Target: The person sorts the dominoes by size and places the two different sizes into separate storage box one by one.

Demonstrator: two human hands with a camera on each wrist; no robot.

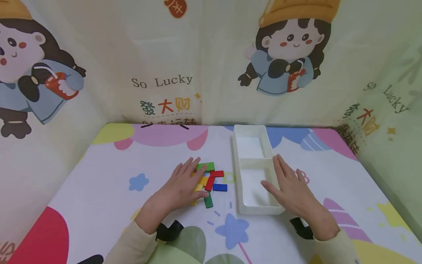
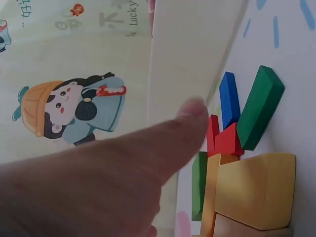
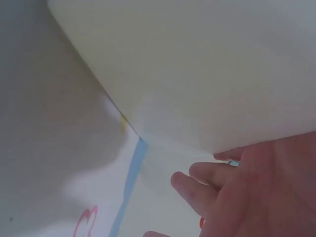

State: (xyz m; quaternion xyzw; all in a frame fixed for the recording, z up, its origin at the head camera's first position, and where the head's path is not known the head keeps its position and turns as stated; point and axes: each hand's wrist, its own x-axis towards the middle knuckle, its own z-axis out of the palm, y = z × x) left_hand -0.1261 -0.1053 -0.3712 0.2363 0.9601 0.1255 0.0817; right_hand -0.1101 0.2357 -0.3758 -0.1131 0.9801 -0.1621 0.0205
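My left hand (image 1: 179, 187) hovers over or rests on a cluster of small coloured blocks, fingers extended; contact is unclear. The cluster shows a light green block (image 1: 209, 167), two red blocks (image 1: 217, 173), a blue block (image 1: 219, 187), a dark green block (image 1: 208, 201) and several yellow blocks (image 2: 242, 190), partly hidden under the hand. To the right stands a white two-compartment tray (image 1: 260, 210). My right hand (image 1: 295, 192) lies along its right wall, straight fingers outside and thumb over the nearer compartment. In the right wrist view the fingers (image 3: 197, 192) appear beside the tray wall.
A patterned cloth (image 1: 99, 198) covers the table, and printed curtains (image 1: 217, 102) enclose its back and sides. Black wrist straps (image 1: 169, 231) show near both sleeves.
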